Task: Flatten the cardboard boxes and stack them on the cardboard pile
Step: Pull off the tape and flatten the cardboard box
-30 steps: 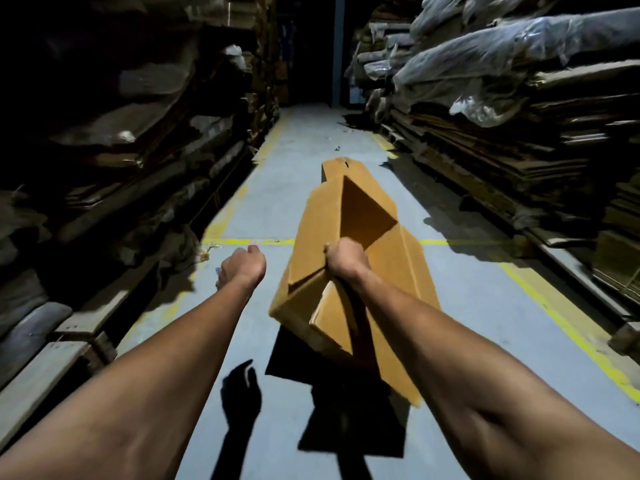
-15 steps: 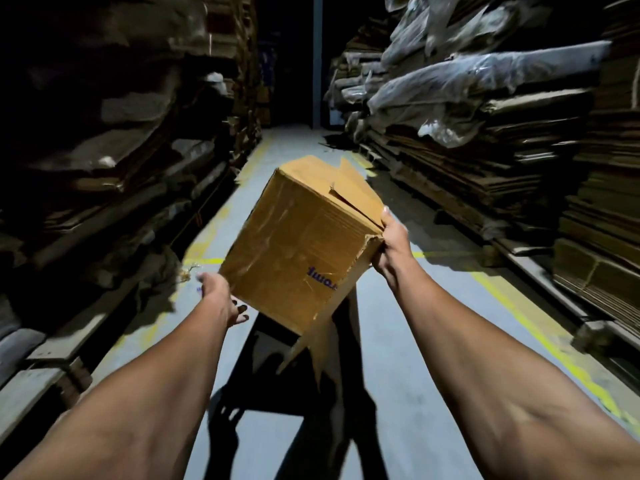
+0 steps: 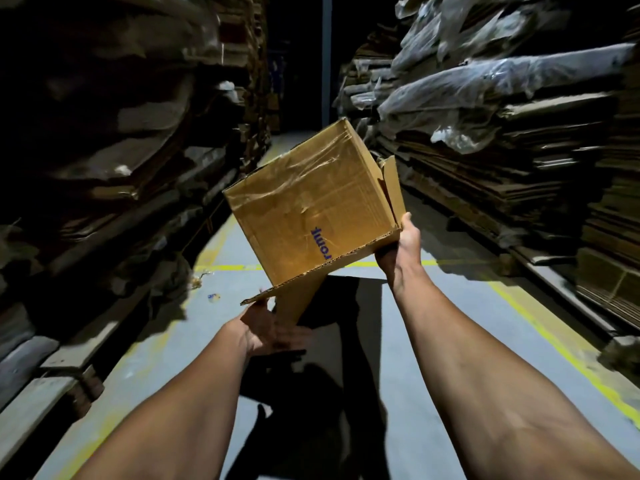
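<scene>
Nearest the camera, two bare forearms are reaching forward over the grey floor [image 3: 433,358], casting dark shadows on it. The left hand [image 3: 266,327] is lying palm up with its fingers loosely spread, just under a hanging flap of the cardboard box [image 3: 311,216]; whether it is touching the flap is hard to tell. Farther out, the right hand [image 3: 401,247] is gripping the box's lower right corner, thumb up along the edge. The box is being held in the air, tilted, still in box form, with clear tape over its top face and blue lettering on the side.

Beyond it, yellow floor lines [image 3: 554,344] are crossing and bordering the aisle. Tall stacks of flattened cardboard [image 3: 519,174] are lining the right side, some under plastic sheeting [image 3: 485,88], and darker cardboard piles [image 3: 121,150] are crowding the left side; a dark passage is closing the far end.

Compared with half a second ago, the box is turned so its taped face is showing, and the left hand is now beneath the flap rather than beside the box.
</scene>
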`<act>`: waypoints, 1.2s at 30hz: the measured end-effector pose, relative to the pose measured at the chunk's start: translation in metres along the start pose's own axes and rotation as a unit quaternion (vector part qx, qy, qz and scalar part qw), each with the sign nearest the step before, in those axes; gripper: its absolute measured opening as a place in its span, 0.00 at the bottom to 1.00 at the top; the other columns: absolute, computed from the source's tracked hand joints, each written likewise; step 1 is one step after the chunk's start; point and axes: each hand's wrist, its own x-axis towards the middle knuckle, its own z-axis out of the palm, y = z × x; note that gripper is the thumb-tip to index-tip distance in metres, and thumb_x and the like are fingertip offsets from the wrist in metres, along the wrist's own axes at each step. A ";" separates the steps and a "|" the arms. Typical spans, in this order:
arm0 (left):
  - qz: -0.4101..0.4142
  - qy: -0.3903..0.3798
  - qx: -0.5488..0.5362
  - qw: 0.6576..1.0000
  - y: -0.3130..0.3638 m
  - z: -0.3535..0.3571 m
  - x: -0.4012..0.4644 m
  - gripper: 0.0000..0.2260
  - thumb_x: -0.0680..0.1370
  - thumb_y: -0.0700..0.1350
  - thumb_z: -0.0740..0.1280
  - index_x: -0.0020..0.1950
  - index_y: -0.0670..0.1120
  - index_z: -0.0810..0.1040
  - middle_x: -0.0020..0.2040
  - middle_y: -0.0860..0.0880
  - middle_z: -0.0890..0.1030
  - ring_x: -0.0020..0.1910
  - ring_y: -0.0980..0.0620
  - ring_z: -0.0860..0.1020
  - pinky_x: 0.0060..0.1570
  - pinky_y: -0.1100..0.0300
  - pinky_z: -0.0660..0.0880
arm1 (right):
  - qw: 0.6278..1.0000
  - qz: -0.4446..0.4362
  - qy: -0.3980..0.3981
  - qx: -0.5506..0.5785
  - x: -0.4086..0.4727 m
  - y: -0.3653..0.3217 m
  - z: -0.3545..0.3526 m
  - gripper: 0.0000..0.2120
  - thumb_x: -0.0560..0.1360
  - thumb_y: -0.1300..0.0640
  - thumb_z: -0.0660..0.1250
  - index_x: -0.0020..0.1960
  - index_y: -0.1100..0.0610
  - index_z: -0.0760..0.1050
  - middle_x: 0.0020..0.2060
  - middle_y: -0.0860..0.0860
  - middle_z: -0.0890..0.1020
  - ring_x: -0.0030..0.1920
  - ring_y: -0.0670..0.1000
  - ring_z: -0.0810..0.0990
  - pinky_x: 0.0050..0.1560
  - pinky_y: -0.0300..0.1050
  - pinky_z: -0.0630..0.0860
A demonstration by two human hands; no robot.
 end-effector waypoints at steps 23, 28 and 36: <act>0.044 0.309 0.164 0.936 -0.042 -0.046 0.063 0.07 0.82 0.26 0.56 0.54 0.32 0.73 0.47 0.36 0.77 0.46 0.37 0.80 0.23 0.45 0.79 | 0.683 0.397 0.051 -0.610 -0.018 0.002 -0.202 0.17 0.83 0.61 0.53 0.39 0.60 0.73 0.40 0.58 0.82 0.40 0.57 0.80 0.52 0.50 0.75; 0.026 0.308 0.240 0.920 -0.043 -0.042 0.064 0.07 0.79 0.27 0.61 0.55 0.28 0.75 0.45 0.34 0.78 0.40 0.37 0.81 0.37 0.44 0.84 | 0.628 0.402 0.076 -0.662 -0.022 -0.010 -0.208 0.11 0.83 0.60 0.57 0.56 0.63 0.77 0.46 0.60 0.87 0.45 0.59 0.87 0.62 0.57 0.79; -0.129 0.191 0.365 0.902 -0.052 -0.051 0.049 0.13 0.87 0.38 0.56 0.52 0.31 0.75 0.41 0.38 0.82 0.43 0.41 0.80 0.36 0.51 0.82 | 0.805 0.263 0.163 -0.507 -0.026 -0.038 -0.171 0.48 0.71 0.19 0.56 0.54 0.67 0.74 0.54 0.57 0.79 0.61 0.62 0.78 0.65 0.61 0.73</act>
